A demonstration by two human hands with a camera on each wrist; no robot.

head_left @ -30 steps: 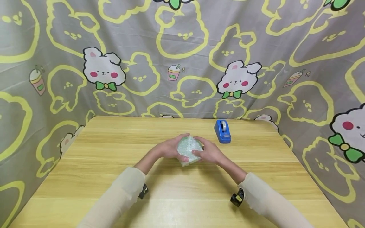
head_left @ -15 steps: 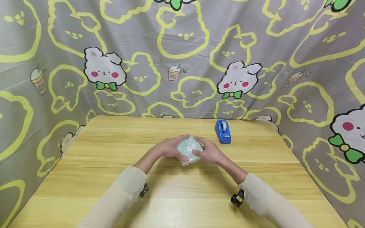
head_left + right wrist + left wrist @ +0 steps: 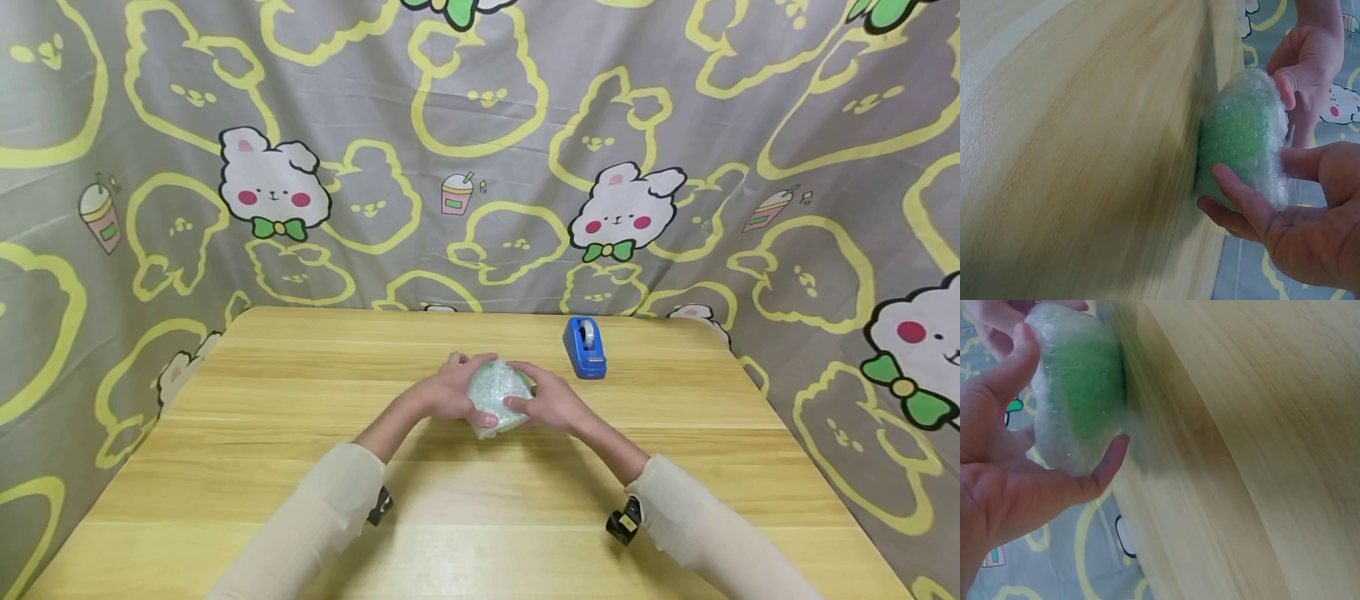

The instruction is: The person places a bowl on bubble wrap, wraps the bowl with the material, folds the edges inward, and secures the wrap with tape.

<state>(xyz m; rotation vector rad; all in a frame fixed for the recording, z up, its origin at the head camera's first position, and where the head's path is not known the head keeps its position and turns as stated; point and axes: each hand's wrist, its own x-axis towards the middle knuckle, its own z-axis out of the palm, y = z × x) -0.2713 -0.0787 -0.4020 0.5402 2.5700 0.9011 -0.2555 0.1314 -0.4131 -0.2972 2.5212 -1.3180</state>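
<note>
A rounded bundle of clear bubble wrap (image 3: 497, 392) is held between both hands near the middle of the wooden table. Something green shows through the bubble wrap (image 3: 1088, 387) in the left wrist view, but its kind cannot be made out. My left hand (image 3: 452, 393) grips the bundle's left side, thumb on the near face and a finger along the far edge. On the right side my right hand (image 3: 553, 402) holds it, thumb pressed on the wrap. In the right wrist view, fingers (image 3: 1244, 194) of the right hand lie against the bubble wrap (image 3: 1238, 134).
A blue tape dispenser (image 3: 585, 348) with a roll of clear tape stands at the back right of the wooden table (image 3: 480, 517). Behind and beside the table hangs a grey curtain (image 3: 375, 108) with cartoon prints.
A finger of my left hand has lifted and bent away from the bundle's far side. The bundle has turned very slightly, and the right hand keeps its place.
</note>
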